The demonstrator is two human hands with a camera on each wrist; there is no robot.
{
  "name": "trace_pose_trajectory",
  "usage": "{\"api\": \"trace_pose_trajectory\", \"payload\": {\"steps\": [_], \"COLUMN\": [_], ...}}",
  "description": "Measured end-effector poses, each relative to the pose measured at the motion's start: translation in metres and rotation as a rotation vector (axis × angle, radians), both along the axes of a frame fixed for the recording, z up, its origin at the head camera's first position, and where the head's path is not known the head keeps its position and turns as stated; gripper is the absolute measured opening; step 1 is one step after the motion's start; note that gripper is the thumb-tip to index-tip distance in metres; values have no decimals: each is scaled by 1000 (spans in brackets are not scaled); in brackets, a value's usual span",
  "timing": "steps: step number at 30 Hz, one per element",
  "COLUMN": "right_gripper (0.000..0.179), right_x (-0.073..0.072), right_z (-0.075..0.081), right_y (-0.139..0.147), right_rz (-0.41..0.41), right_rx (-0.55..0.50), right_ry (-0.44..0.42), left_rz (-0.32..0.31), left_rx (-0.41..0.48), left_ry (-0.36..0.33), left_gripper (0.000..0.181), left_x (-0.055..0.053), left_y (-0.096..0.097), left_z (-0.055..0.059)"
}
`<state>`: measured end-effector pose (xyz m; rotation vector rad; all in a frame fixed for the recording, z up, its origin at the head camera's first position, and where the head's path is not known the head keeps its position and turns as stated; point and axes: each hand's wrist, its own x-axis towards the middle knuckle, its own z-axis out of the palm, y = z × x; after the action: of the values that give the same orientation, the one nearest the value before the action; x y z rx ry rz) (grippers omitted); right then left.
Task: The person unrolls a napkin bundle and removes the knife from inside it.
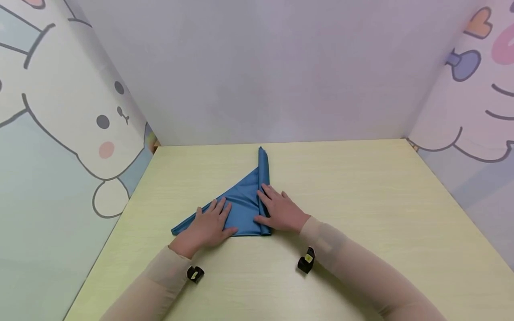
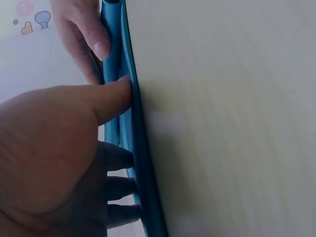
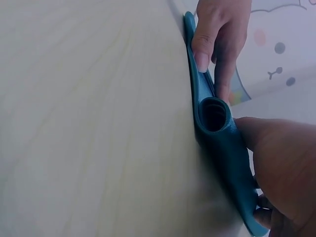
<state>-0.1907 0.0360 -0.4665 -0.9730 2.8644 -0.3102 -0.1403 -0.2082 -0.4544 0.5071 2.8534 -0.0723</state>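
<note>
A blue cloth (image 1: 245, 196) lies on the table in a roughly triangular shape. Its right side is wound into an upright-running roll (image 1: 263, 162), and the right wrist view shows the roll's hollow end (image 3: 215, 114). My left hand (image 1: 206, 227) presses flat on the cloth's left part with fingers spread, its thumb by the near edge. On the roll rests my right hand (image 1: 283, 209), fingers extended across it and thumb near its lower end. In the left wrist view the left thumb (image 2: 116, 96) touches the cloth.
The pale wooden table (image 1: 353, 187) extends on all sides of the cloth. A plain light wall (image 1: 261, 71) stands behind it, with cartoon-printed panels (image 1: 72, 111) at left and right. Each sleeve carries a small black device (image 1: 306, 261).
</note>
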Motion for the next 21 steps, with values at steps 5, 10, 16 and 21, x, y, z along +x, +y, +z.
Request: {"api": "trace_pose_trajectory", "payload": {"steps": [5, 10, 16, 21], "right_gripper": [85, 85, 85, 85], "right_x": [-1, -3, -4, -5], "right_z": [0, 0, 1, 1], "right_y": [0, 1, 3, 5], "right_rz": [-9, -12, -11, -20], "right_rx": [-16, -21, -30, -39], "right_ry": [-3, -15, -17, -26], "left_rz": [9, 11, 20, 23], "left_rx": [9, 17, 22, 14], "left_ry": [-5, -15, -18, -23], "left_gripper": [81, 81, 81, 81], "left_x": [-2, -3, -4, -4], "left_y": [-2, -4, -4, -4], "left_z": [2, 1, 1, 2]}}
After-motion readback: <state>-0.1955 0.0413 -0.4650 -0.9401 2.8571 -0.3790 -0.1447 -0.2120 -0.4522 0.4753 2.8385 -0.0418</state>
